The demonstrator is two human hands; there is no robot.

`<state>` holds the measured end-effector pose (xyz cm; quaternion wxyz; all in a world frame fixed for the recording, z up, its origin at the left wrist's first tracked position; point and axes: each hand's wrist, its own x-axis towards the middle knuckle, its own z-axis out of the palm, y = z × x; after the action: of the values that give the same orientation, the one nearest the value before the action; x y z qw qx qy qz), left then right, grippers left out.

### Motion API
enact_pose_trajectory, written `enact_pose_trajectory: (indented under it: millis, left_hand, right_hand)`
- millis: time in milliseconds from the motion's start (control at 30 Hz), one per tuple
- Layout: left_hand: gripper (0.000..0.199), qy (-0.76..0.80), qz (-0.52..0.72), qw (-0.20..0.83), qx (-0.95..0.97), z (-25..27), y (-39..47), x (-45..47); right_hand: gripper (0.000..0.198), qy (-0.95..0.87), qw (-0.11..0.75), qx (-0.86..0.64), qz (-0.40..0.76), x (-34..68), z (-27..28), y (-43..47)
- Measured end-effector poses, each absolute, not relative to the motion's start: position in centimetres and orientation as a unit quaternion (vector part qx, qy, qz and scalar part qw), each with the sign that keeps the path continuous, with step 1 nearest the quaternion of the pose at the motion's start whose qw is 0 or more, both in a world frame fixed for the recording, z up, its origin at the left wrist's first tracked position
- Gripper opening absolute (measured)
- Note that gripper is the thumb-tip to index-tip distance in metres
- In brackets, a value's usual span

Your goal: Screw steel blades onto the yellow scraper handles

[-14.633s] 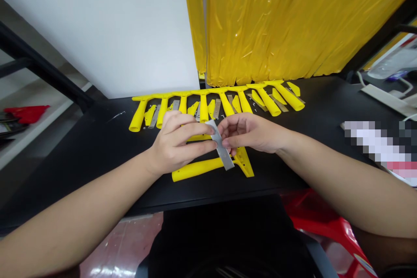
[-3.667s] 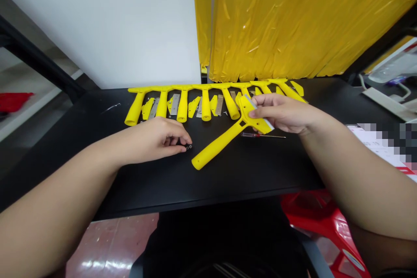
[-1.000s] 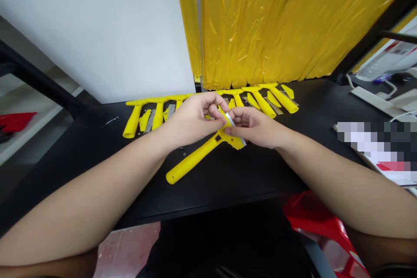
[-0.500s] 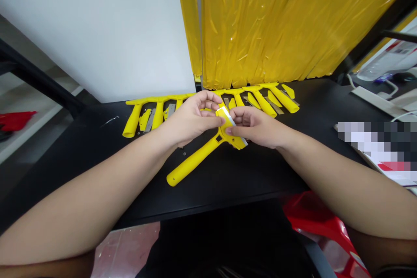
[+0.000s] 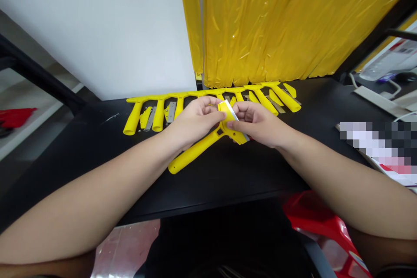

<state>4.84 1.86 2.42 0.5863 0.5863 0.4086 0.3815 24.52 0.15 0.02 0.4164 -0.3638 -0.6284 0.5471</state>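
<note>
Both hands hold a yellow scraper (image 5: 195,153) by its head, its handle slanting down to the left. My left hand (image 5: 202,119) is closed on the upper left end of the head, thumb on top. On the right side, my right hand (image 5: 256,122) pinches the head with the thumb pressed on its face. A pale metal blade (image 5: 232,111) shows along the head's far edge. The fingers behind the head are partly hidden. Beyond the hands lies a row of several yellow scraper handles (image 5: 132,119), with metal blades (image 5: 171,112) and small yellow plates (image 5: 145,117) between them.
The black table (image 5: 208,182) carries everything. A white panel (image 5: 114,30) and a yellow plastic-wrapped stack (image 5: 260,26) rise behind the row. At right are a pale strip (image 5: 378,103) and cable. A red stool (image 5: 325,221) stands below the table's front edge.
The scraper has shifted slightly upward in view, its handle end rising most. Both hands keep hold of the head, the right hand a little higher.
</note>
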Motion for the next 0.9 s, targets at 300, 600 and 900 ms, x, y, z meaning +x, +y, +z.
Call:
enact_pose_trajectory:
  millis: [300,600,900]
  left_hand:
    - [0.012,0.402,0.409,0.575,0.584,1.7,1.7,5.3]
    - [0.005,0.423,0.355,0.637,0.538,2.5,1.3,5.3]
    - [0.008,0.433,0.318,0.648,0.54,2.4,1.6,5.4]
  right_hand:
    - [0.038,-0.606,0.451,-0.363,0.545,23.6,-1.1,0.1]
    - [0.034,-0.601,0.437,-0.365,0.561,23.9,-0.8,0.1]
    - [0.034,-0.583,0.427,-0.373,0.582,24.2,-0.8,0.2]
